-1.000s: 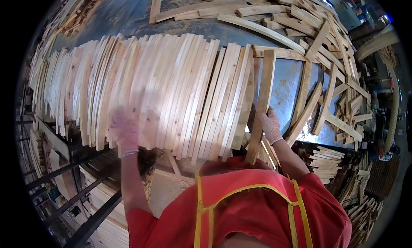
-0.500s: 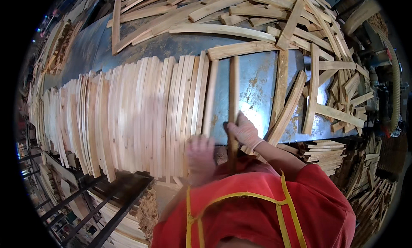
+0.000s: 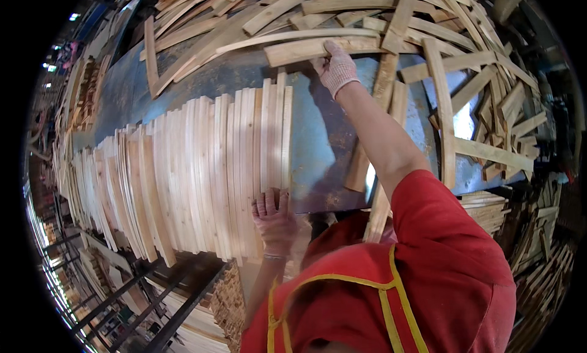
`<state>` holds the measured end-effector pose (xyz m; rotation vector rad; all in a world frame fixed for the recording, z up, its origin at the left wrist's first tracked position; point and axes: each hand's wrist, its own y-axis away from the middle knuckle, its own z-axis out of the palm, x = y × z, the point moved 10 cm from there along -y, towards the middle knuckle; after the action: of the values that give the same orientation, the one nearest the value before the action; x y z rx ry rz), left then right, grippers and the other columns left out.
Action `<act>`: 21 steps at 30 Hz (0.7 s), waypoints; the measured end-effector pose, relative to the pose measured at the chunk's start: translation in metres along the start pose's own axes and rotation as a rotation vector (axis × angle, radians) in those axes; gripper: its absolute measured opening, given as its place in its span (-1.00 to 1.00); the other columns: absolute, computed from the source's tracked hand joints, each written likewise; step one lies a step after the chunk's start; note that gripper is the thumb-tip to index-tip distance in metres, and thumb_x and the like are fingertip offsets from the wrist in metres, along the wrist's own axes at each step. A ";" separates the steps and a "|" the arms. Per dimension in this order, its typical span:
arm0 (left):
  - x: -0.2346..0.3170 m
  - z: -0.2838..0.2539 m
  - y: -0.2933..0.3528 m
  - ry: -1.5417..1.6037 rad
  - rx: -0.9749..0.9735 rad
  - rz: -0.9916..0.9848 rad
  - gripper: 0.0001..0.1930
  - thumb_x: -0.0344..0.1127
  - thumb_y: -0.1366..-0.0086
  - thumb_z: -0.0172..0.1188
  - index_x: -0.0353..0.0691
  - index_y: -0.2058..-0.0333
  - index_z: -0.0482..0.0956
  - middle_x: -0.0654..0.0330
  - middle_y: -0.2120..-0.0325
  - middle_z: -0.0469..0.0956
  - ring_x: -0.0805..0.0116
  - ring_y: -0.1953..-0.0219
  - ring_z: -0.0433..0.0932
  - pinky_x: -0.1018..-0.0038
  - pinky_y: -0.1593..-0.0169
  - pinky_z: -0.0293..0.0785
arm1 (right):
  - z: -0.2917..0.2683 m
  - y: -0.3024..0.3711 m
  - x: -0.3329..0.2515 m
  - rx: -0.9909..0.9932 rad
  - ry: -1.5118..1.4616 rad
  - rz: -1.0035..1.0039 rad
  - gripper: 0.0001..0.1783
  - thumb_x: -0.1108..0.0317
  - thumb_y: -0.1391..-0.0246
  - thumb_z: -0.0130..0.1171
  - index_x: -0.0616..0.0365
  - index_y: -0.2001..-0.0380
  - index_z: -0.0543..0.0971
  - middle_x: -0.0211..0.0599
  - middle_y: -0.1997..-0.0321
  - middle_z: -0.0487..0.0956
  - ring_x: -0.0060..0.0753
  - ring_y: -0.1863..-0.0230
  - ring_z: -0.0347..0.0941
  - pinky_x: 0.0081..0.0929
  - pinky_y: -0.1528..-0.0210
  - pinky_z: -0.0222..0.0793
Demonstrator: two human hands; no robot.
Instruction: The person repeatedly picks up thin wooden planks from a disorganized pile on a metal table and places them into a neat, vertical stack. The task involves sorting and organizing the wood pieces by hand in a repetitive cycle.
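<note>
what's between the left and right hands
In the head view, a stretch of blue tabletop, partly shadowed, lies between the left hand, at the row of wood strips, and the right hand, at a board.

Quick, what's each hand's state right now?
Left hand: open, fingers against the wood strips.
Right hand: closed on the edge of a loose board.

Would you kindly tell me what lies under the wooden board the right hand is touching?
Blue tabletop shows past the near edge of the wooden board touched by the right hand; what lies directly beneath is covered by the board.
</note>
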<state>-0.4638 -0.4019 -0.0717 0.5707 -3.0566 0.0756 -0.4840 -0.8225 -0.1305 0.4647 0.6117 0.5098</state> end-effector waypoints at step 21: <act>0.000 -0.003 0.012 0.110 -0.098 0.035 -0.13 0.14 -0.16 0.36 -0.21 -0.36 0.39 0.08 -0.34 0.34 -0.01 -0.46 0.18 -0.09 -0.59 -0.13 | -0.069 0.213 0.017 0.179 1.940 -0.677 -0.26 -0.01 -0.15 0.32 0.14 -0.30 0.43 0.13 -0.32 0.51 0.20 -0.25 0.50 0.01 -0.23 0.46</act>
<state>-0.4683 -0.3908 -0.0695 0.4898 -2.9441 -0.0401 -0.5818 -0.6292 -0.0717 -0.2674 2.5697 0.0894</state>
